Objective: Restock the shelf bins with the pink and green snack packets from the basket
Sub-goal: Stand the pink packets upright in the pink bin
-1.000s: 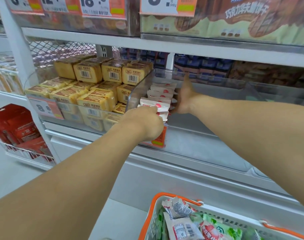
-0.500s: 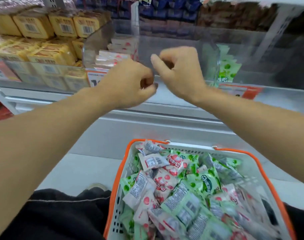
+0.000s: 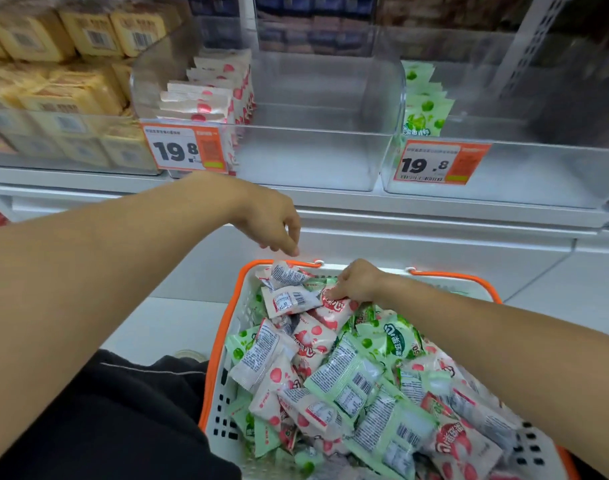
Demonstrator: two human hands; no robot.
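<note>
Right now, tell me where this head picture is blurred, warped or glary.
Head view: yellow boxed snacks at left are smeared; the white shelf edge bows from wide-angle distortion; clear plastic bins look hazy with soft glare; the orange-rimmed basket packets stay readable.

Both forearms are bare with no sleeves showing, and dark black fabric trousers point(image 3: 116, 417) with a thin pale seam cover the lap.

basket point(image 3: 223, 341) near end cut off | right hand point(image 3: 356, 284) fingertips hidden | shelf labels' small print unreadable
</note>
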